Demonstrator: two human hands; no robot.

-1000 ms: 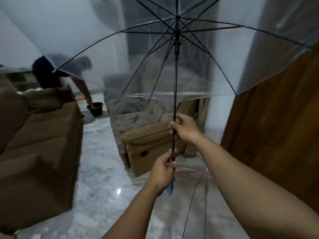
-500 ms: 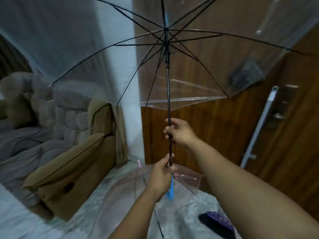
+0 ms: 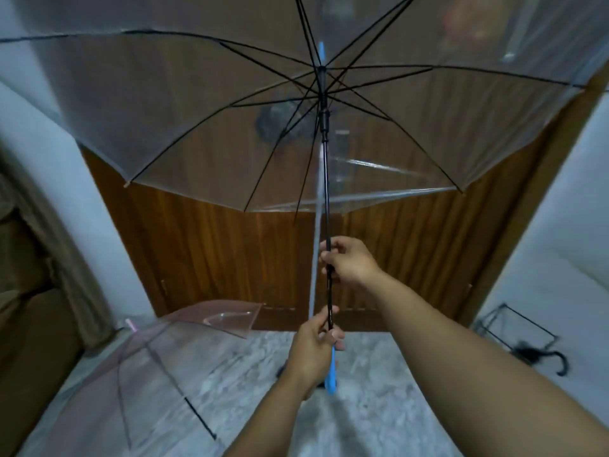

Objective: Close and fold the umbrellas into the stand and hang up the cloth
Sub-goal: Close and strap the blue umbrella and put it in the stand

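Overhead, the open clear-plastic umbrella with black ribs was held upright before the brown wooden door, the left hand wrapped tight round the shaft just above its blue handle and the right hand pinching the black shaft higher up. A second, pink-tinted transparent umbrella lay open on the grey marbled floor (lower left), while a black wire stand stood by the white wall at right, well apart; no writing was readable.
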